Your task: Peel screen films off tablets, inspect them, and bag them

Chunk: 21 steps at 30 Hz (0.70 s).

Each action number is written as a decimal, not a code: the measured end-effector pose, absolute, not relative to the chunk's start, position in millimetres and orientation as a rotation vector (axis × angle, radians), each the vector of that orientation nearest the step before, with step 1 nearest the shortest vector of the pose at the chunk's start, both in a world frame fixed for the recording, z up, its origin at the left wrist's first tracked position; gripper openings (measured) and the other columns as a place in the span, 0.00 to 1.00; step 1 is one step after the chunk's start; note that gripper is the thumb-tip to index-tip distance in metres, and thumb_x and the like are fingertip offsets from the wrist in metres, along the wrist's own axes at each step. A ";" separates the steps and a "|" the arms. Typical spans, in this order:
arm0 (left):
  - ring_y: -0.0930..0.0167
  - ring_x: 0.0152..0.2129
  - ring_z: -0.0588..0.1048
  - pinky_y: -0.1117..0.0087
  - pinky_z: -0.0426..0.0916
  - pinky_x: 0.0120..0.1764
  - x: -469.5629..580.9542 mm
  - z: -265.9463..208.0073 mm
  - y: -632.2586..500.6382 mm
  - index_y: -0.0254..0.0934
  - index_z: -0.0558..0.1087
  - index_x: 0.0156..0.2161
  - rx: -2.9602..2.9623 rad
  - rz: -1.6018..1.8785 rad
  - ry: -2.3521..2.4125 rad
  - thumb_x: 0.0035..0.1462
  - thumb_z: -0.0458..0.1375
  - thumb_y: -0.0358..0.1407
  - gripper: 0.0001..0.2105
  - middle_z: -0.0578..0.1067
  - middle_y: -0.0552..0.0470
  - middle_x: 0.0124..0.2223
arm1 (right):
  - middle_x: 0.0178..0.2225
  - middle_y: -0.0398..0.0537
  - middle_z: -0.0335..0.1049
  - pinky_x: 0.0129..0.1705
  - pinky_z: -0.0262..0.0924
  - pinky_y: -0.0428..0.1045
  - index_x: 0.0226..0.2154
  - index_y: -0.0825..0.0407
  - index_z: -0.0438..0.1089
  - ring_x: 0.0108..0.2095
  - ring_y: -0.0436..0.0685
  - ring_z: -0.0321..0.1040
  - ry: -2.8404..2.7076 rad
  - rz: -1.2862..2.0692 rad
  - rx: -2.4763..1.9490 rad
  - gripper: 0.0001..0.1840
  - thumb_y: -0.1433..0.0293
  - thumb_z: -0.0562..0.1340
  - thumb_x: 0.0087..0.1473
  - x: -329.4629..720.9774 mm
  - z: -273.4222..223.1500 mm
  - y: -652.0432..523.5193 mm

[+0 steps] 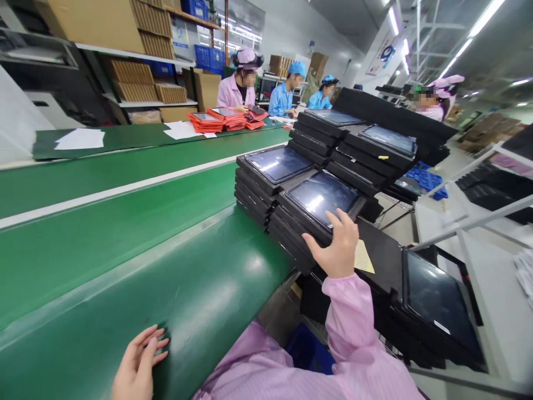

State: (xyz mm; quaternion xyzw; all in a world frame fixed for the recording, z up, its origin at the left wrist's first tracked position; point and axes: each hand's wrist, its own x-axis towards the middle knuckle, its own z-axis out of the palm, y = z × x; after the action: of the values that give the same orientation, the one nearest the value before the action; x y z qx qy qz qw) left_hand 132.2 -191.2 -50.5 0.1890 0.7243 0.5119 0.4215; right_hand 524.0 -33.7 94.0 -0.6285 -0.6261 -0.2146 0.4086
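Observation:
My right hand (pixel 339 247) reaches over the near edge of a tablet-like screen panel (pixel 322 197) in a black foam tray (pixel 291 225). Its fingers are spread, the fingertips at the panel's near corner; whether they touch it I cannot tell. Beside this stack, a second panel (pixel 278 163) tops another pile of black trays. Behind them, higher stacks carry further panels (pixel 391 139). My left hand (pixel 140 361) rests low over the green bench surface (pixel 200 294), fingers loosely bent and apart, holding nothing.
A yellow label sheet (pixel 363 257) lies right of my right wrist. Another large dark panel (pixel 437 294) sits on trays at the right. A green conveyor (pixel 125 214) runs along the left. Across it, co-workers sit near red-edged stacks (pixel 227 118) and white papers (pixel 80 139).

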 end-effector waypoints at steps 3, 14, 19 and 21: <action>0.63 0.35 0.79 0.68 0.78 0.31 134.2 -48.3 -198.0 0.36 0.73 0.41 0.473 1.294 1.843 0.25 0.66 0.69 0.43 0.79 0.44 0.42 | 0.58 0.60 0.67 0.62 0.56 0.70 0.51 0.50 0.72 0.61 0.72 0.62 -1.580 -0.509 -1.608 0.27 0.52 0.67 0.53 526.2 78.4 -25.7; 0.58 0.38 0.79 0.61 0.78 0.35 129.7 -63.3 -204.8 0.36 0.73 0.43 0.587 1.311 1.840 0.38 0.64 0.66 0.37 0.79 0.42 0.45 | 0.57 0.61 0.69 0.65 0.58 0.67 0.52 0.51 0.72 0.63 0.72 0.62 -1.508 -0.504 -1.541 0.25 0.56 0.67 0.55 535.6 75.9 -22.5; 0.56 0.42 0.78 0.52 0.72 0.51 118.1 -58.2 -238.6 0.39 0.74 0.45 0.669 1.483 2.125 0.49 0.61 0.58 0.27 0.76 0.43 0.51 | 0.69 0.52 0.52 0.71 0.40 0.75 0.67 0.30 0.47 0.71 0.77 0.45 -1.472 -0.612 -1.384 0.45 0.62 0.67 0.53 492.2 62.8 -44.1; 0.57 0.43 0.76 0.53 0.71 0.52 116.2 -55.8 -264.9 0.39 0.74 0.43 0.640 1.723 2.292 0.54 0.61 0.50 0.18 0.76 0.43 0.49 | 0.70 0.38 0.49 0.71 0.36 0.76 0.63 0.13 0.39 0.70 0.77 0.47 -1.491 -0.397 -1.307 0.45 0.59 0.64 0.53 459.5 40.5 -47.2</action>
State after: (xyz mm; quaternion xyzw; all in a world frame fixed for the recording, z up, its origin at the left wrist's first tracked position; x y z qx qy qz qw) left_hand 116.2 -264.9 -55.8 0.2169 0.7761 0.5833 0.1017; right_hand 459.5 -47.2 40.5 -0.5477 -0.6249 -0.1665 0.5308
